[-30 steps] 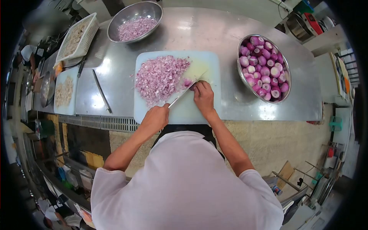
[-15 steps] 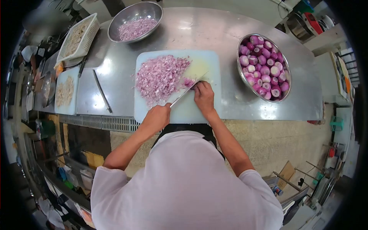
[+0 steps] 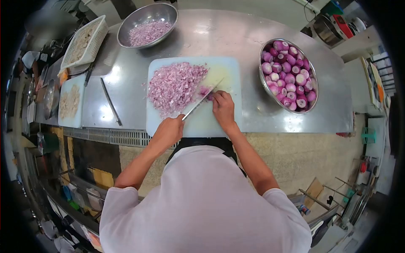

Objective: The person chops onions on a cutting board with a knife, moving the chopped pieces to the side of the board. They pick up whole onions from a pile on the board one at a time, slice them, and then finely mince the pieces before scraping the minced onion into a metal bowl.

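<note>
My left hand [image 3: 168, 133] grips the handle of a knife [image 3: 202, 100], whose blade slants up and right across the white cutting board [image 3: 213, 124]. Beside the blade, the bent fingers of my right hand [image 3: 223, 110] hold a piece of red onion [image 3: 209, 96], mostly hidden under the fingertips. Freshly cut purple bits lie just left of the blade. A broad heap of chopped red onion [image 3: 175, 87] covers the left half of the board.
A steel bowl of whole peeled red onions [image 3: 291, 78] stands at the right. At the back left are a bowl of chopped onion [image 3: 149, 33] and a white basket [image 3: 90, 52]. A sharpening steel [image 3: 111, 101] lies left of the board, near a second board [image 3: 71, 101] with pale pieces.
The knife and my left hand have shifted slightly left and down, and the blade lies a little steeper. My right hand stays on the onion piece. The whole view has shifted slightly.
</note>
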Available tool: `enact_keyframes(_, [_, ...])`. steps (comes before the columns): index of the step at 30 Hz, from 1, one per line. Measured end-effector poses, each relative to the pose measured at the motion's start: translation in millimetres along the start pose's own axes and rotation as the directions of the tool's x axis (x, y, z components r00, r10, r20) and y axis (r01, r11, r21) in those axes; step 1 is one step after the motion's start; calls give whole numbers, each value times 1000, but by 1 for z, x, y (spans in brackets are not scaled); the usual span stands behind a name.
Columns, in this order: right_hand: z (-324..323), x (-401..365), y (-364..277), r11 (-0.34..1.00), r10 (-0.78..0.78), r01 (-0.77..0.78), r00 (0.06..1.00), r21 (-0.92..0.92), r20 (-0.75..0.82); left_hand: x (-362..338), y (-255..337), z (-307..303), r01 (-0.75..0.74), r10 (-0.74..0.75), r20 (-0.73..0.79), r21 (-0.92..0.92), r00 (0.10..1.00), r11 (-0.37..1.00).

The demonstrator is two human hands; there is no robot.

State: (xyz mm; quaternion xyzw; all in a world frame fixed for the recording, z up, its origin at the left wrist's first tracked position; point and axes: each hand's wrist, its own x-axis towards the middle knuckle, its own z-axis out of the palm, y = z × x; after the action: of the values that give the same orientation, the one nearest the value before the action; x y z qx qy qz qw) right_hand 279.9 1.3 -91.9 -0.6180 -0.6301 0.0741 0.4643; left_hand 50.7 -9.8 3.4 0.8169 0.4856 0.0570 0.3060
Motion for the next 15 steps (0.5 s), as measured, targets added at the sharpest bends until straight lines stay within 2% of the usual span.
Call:
enact_keyframes(3, [-2, 3, -10, 998, 19, -17, 1000, -61, 16, -3, -2, 8, 52, -52, -25, 0, 998, 999])
enact_keyframes(5, [-6, 4, -15, 985, 171, -168, 977, -31, 125, -6, -13, 13, 73, -72, -28, 30, 997, 997])
enact_keyframes(9, [-1, 6, -6, 995, 98, -99, 992, 11, 76, -6, -2, 6, 49, -50, -59, -15, 997, 999])
enact_keyframes(11, [4, 8, -2, 982, 141, -148, 988, 121, 63, -6, -5, 6, 67, -70, -85, -30, 994, 997])
enact_keyframes(15, [0, 13, -1, 965, 226, -239, 966, 109, 123, -2, 1, 5, 46, -47, -48, -5, 998, 999])
